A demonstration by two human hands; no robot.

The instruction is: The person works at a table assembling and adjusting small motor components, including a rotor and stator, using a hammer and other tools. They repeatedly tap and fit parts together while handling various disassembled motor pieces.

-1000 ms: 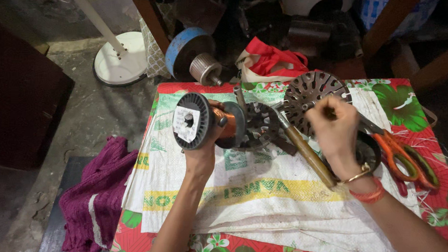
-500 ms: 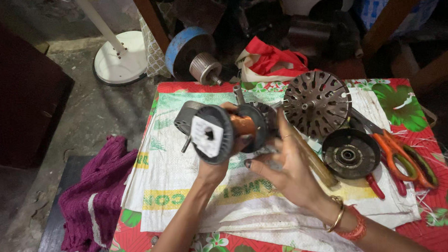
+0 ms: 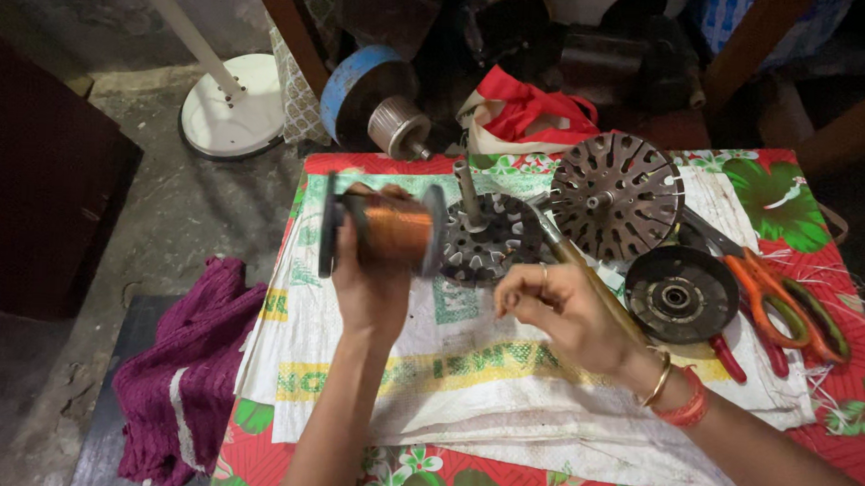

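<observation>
- Copper wire spool (image 3: pixel 387 232), with dark flanges, was held above the surface (image 3: pixel 810 419) near its far left corner; the left hand (image 3: pixel 372 287) gripped the wound core from below.
- Right hand (image 3: pixel 557 312) hovered just beside it, fingertips pinched together; whether they held a strand could not be told.
- Judged dense and rigid, yet the fine wire looked fragile: best held by the flanges.
</observation>
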